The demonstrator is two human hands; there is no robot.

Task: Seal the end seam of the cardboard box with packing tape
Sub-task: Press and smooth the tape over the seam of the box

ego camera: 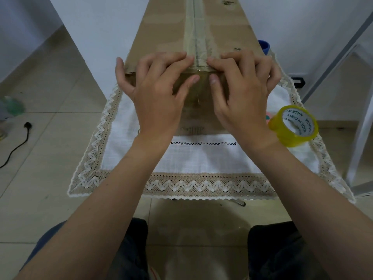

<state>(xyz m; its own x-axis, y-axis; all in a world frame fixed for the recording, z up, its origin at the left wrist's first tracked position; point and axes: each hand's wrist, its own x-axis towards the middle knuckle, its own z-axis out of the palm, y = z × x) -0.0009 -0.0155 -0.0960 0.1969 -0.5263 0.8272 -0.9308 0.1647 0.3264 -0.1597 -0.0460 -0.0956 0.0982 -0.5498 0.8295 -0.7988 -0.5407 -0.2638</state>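
A long brown cardboard box lies on a white cloth and runs away from me. Clear tape covers its top centre seam and folds over the near end. My left hand and my right hand both rest flat over the box's near top edge. Their fingers press on the top and their thumbs press the tape on the end face. Neither hand grips anything. A yellow roll of packing tape hangs around my right wrist.
The box sits on a small table covered by a white cloth with a lace border. A blue cup stands behind the box on the right. A black cable lies on the tiled floor at left. A white metal frame stands at right.
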